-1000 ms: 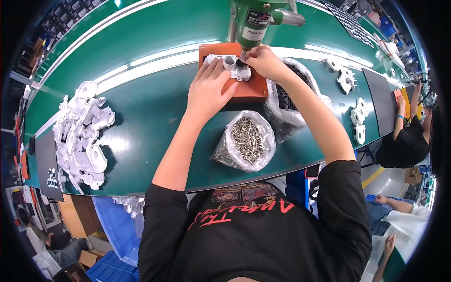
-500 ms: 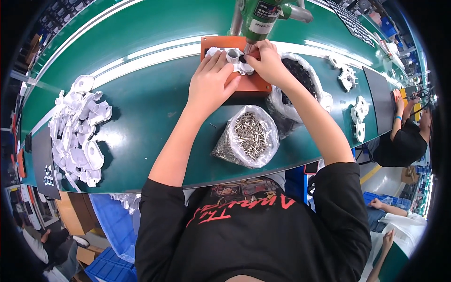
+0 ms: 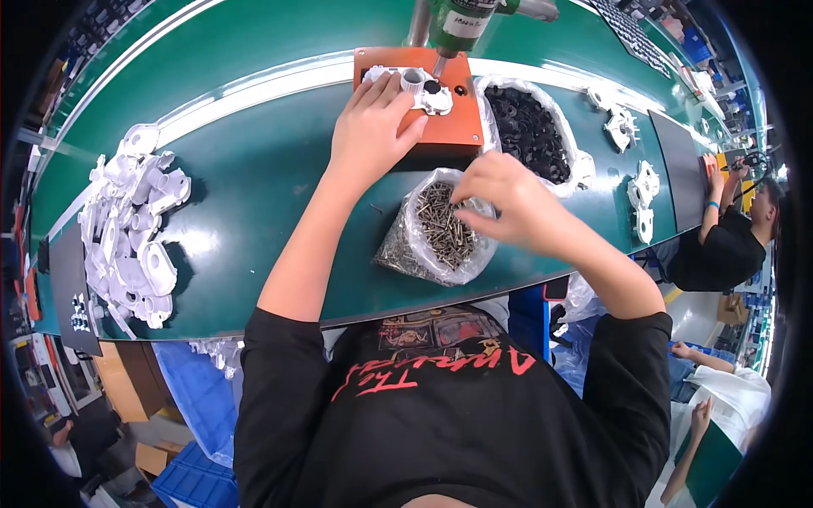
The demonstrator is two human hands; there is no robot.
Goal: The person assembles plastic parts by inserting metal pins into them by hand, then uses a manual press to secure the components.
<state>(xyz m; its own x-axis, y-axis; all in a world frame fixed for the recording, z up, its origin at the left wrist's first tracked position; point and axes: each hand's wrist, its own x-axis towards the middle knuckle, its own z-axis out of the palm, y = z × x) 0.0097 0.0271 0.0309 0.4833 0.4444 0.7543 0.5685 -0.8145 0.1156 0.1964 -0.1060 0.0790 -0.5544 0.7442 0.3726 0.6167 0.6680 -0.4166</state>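
My left hand (image 3: 369, 135) lies with outstretched fingers across the left side of a white plastic housing (image 3: 436, 100), its thumb held away. The housing has a round upright collar and a small black piece (image 3: 432, 86) on it, and sits on an orange fixture block (image 3: 449, 130). My right hand (image 3: 512, 203) is over the right side of a clear plastic bag (image 3: 484, 258) filled with small metal screws or pins (image 3: 442, 230). Its fingers are bent, with a gap between thumb and forefinger and nothing visible in them.
A green drill-like machine (image 3: 461, 24) stands above the block. Black parts (image 3: 532, 135) fill a second bag on the right. White housings (image 3: 135, 229) are heaped at the left; several more (image 3: 644, 190) lie at the right. A co-worker (image 3: 724, 245) sits far right.
My right hand has left the housing and come down toward me to the bag of screws. The left hand stays on the housing. The view has shifted slightly.
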